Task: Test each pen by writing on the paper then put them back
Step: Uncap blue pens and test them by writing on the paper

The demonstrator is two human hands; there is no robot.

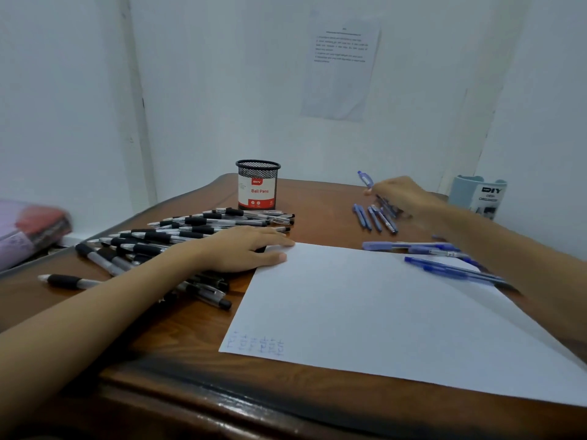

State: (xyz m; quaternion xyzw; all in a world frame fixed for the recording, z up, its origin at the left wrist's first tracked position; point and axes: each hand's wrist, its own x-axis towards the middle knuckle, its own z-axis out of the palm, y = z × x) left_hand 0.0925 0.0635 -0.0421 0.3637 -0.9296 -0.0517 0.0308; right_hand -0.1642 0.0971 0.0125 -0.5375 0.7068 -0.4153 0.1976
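Note:
A white sheet of paper [365, 306] lies on the brown table, with small blue scribbles [257, 344] in its near left corner. My left hand [244, 249] rests flat over a pile of black pens [178, 239], its fingertips touching the paper's far left corner. My right hand [403, 195] is far right, fingers curled round a blue pen [366, 179] whose end sticks up to the left. A few blue pens [374, 219] lie in a row just below that hand. More blue pens [444, 262] lie across the paper's far right corner.
A black mesh pen cup [258, 185] labelled "Ball Pens" stands at the back centre. A light blue desk organizer [479, 195] stands at the far right by the wall. A printed sheet [343, 65] hangs on the wall. A purple and red bundle [28, 230] lies left of the table.

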